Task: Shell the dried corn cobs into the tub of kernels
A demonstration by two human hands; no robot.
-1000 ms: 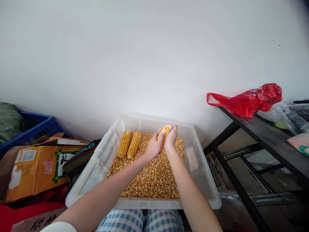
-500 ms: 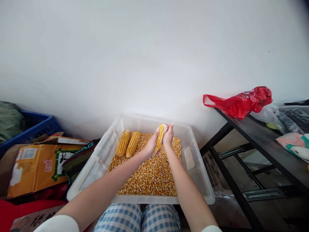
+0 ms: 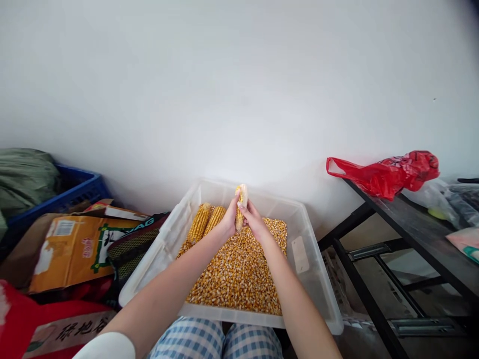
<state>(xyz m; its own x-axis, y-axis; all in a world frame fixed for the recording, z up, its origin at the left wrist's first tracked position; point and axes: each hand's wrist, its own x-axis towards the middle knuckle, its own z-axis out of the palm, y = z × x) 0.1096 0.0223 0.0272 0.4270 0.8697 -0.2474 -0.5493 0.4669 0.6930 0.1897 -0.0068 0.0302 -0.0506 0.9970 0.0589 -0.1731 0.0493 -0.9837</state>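
Note:
An ear of corn [image 3: 240, 208] stands nearly upright between my two hands, above the tub. Part of it shows yellow kernels, and its right side is a pale bare cob. My left hand [image 3: 229, 217] is closed around its left side. From the right, my right hand [image 3: 253, 219] grips it too, thumb lying across the front. Beneath them, loose corn kernels [image 3: 239, 274] cover the floor of a clear plastic tub [image 3: 322, 284]. Two more full ears lie at the tub's left: one corn ear [image 3: 199, 223] and a second corn ear [image 3: 214, 219], partly behind my left hand.
Close on the left are an orange cardboard box [image 3: 75, 254], a dark mesh bag [image 3: 130, 254], a red bag [image 3: 56, 324] and a blue crate [image 3: 75, 192]. At right stands a black metal-framed shelf [image 3: 404, 219] bearing a red plastic bag [image 3: 389, 174]. A white wall rises behind.
My right thumb has come across the front of the ear, and the ear is more upright with more bare cob showing. The whole view has shifted slightly, with things appearing farther right.

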